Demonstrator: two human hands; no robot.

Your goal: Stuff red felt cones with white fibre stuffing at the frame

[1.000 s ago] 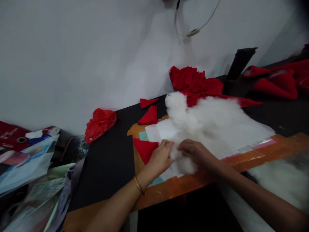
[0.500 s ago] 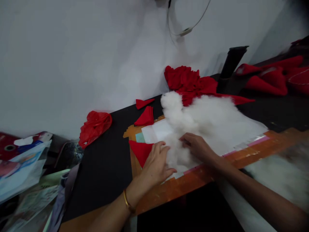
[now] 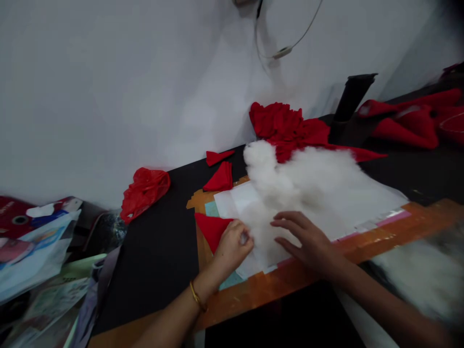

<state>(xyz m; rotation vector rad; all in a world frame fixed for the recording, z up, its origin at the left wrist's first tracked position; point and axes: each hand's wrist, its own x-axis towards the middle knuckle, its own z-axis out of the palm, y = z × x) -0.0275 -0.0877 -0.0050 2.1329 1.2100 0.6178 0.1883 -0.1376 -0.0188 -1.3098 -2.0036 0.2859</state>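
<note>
My left hand [image 3: 234, 244] is closed, with thumb and fingertips curled together beside the white fluffy stuffing [image 3: 266, 237]. What lies between its fingertips is too small to make out. A red triangular fabric piece [image 3: 212, 229] sticks out to the left from behind this hand, which covers its right end. My right hand [image 3: 308, 237] hovers over the near side of the stuffing, fingers apart and holding nothing. A larger heap of stuffing [image 3: 311, 179] spreads over the white sheet [image 3: 377, 193] beyond both hands.
Behind lie folded red triangular pieces [image 3: 220, 178] and a red cloth pile [image 3: 275, 121]. A red plastic bag [image 3: 145, 191] sits at left, a black upright object [image 3: 353, 96] at back right. Brown tape [image 3: 264, 290] edges the sheet. More stuffing [image 3: 416, 270] is at lower right.
My left hand's spread fingers have curled into a pinch. My right hand has drawn back slightly from the stuffing and its fingers have opened. The view has shifted a little.
</note>
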